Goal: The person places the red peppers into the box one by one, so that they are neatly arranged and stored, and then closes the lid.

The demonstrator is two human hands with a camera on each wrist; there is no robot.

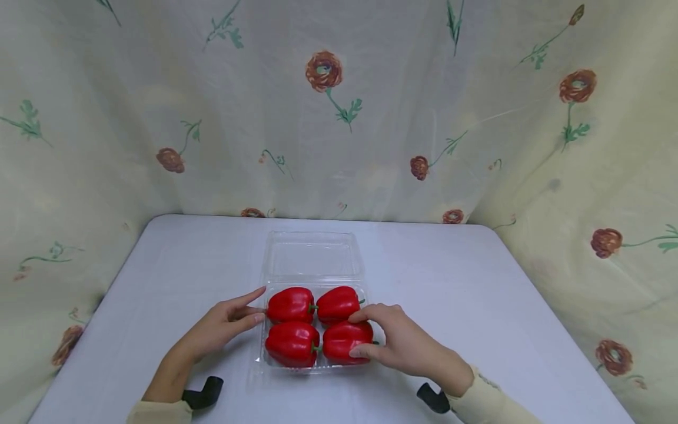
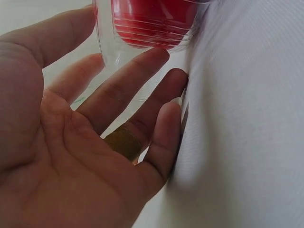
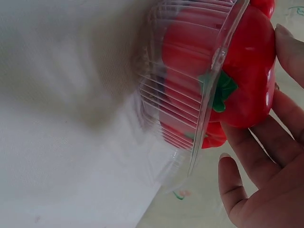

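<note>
Several red bell peppers lie in two rows in a clear plastic clamshell container (image 1: 324, 371), its lid (image 1: 312, 256) folded open toward the back. My right hand (image 1: 397, 341) holds the near right bell pepper (image 1: 341, 340), thumb on the near side and fingers on the far side. The right wrist view shows this pepper (image 3: 251, 71) with its green stem (image 3: 224, 90) by the container's rim. My left hand (image 1: 222, 323) touches the container's left side with extended fingers. In the left wrist view, its fingertips are against the clear wall (image 2: 107, 38), below a pepper (image 2: 154, 21).
A white-covered table (image 1: 439, 277) carries the container. A flower-patterned curtain (image 1: 371, 147) hangs behind the table and along both sides. Black curved pieces (image 1: 204, 393) sit at both wrists.
</note>
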